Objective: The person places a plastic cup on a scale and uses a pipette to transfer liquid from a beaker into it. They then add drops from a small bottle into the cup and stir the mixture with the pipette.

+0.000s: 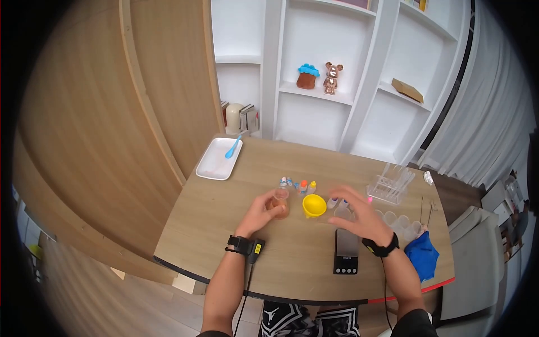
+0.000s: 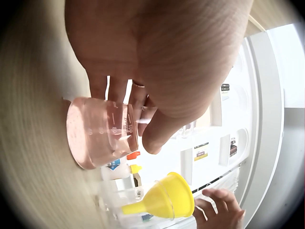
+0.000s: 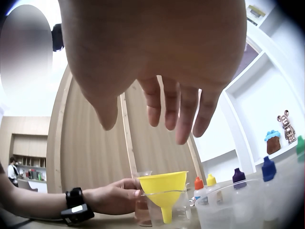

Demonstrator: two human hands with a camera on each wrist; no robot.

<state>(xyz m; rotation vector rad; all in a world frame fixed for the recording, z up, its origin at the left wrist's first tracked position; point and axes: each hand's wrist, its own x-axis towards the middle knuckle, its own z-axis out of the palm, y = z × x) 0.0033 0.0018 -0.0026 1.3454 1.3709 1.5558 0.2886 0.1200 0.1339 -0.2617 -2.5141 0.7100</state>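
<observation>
My left hand (image 1: 259, 214) holds a clear conical flask (image 2: 95, 131) low at the tabletop, thumb on the near side and fingers round the far side. The flask has printed graduations and contains a pinkish liquid. Just right of it, a yellow funnel (image 1: 314, 206) sits with its spout down in a clear vessel (image 3: 179, 213). My right hand (image 1: 362, 216) is raised over the table right of the funnel, its fingers apart and loosely bent around nothing. Below it lies a black digital scale (image 1: 346, 253).
Small dropper bottles (image 1: 304, 187) with coloured caps stand behind the funnel. On the right are clear plastic cups (image 1: 403, 222), a test tube rack (image 1: 387, 190) and a blue cloth (image 1: 422, 255). A white tray (image 1: 211, 164) with a blue spoon (image 1: 232, 149) lies at the back left.
</observation>
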